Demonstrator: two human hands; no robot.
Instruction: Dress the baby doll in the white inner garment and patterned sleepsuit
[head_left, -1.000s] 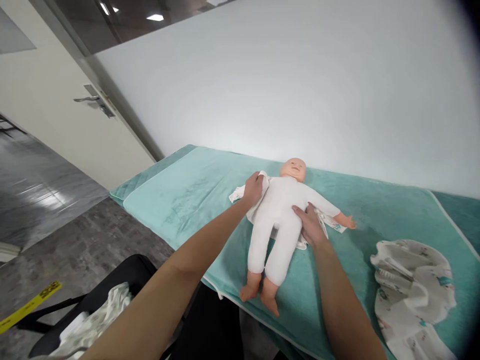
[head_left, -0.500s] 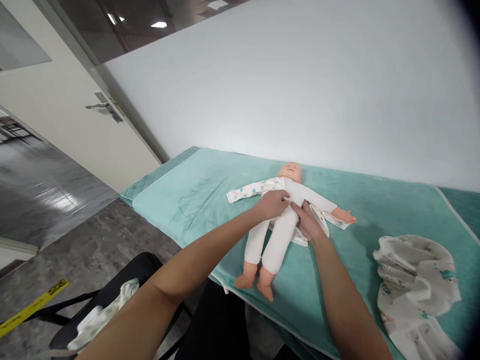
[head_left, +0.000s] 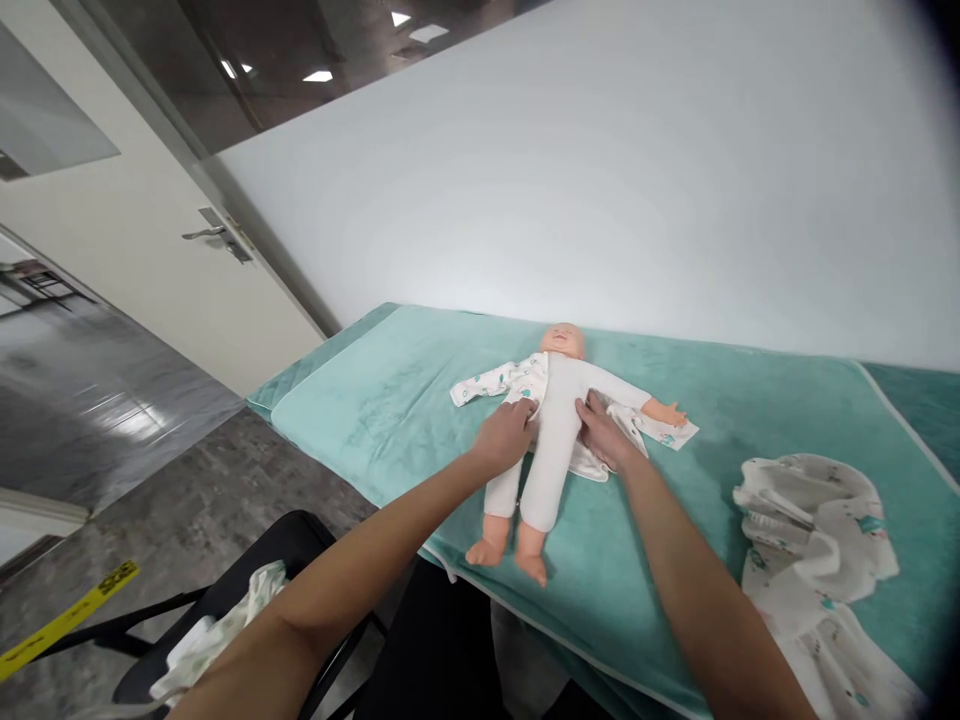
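A baby doll (head_left: 559,435) with a white cloth body lies on its back, its head toward the wall. One sleeve of a white printed baby shirt (head_left: 487,382) is on the doll's arm at the left. The rest of the shirt lies partly under the body, and its other sleeve (head_left: 671,432) is spread beneath the bare-handed arm at the right. My left hand (head_left: 507,436) is closed on the shirt's front edge beside the doll's waist. Against the opposite side of the torso, my right hand (head_left: 604,434) grips the doll, its fingertips partly hidden.
A green padded mat (head_left: 375,400) covers the table along the white wall (head_left: 600,180). Crumpled white printed cloth (head_left: 817,530) lies at the right. A black chair (head_left: 289,545) holds more cloth (head_left: 225,630) at lower left, near a door (head_left: 150,270).
My left hand has moved from the doll's chest leftward and down to its side, drawing the shirt front with it. My right hand stays at the doll's other side. The view has shifted slightly.
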